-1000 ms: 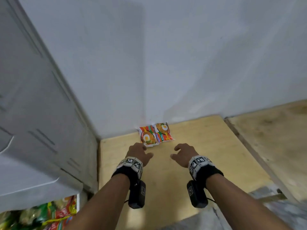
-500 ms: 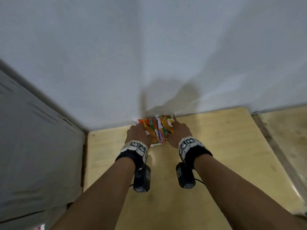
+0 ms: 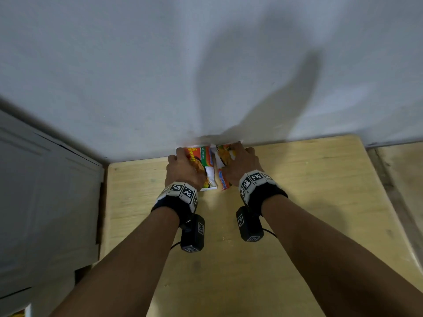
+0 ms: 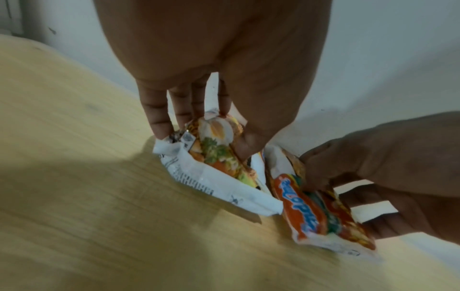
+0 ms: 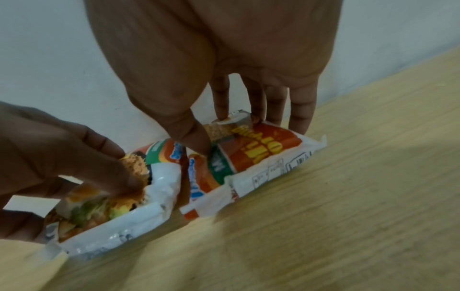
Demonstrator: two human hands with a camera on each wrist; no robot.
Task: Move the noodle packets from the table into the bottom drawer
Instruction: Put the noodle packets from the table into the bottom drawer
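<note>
Two orange, red and green noodle packets lie side by side at the far edge of the wooden table [image 3: 297,202], against the wall. My left hand [image 3: 180,165] grips the left packet [image 3: 202,164], fingers over its far edge and thumb on its inner side, as the left wrist view shows on the left packet [image 4: 216,155]. My right hand [image 3: 240,161] grips the right packet [image 3: 223,156] the same way, its thumb pressing the wrapper of the right packet [image 5: 261,155]. Each wrist view also shows the other hand: the right hand [image 4: 373,157] and the left hand [image 5: 62,157]. Both packets touch the table.
A white wall [image 3: 206,65] rises right behind the packets. A grey cabinet [image 3: 45,191] stands against the table's left side. Another wooden surface [image 3: 400,179] adjoins on the right. Bare tabletop stretches under my forearms.
Both hands moved forward from mid-table to the packets and curled round them. The packets now sit pressed together against the wall, their wrappers crumpled.
</note>
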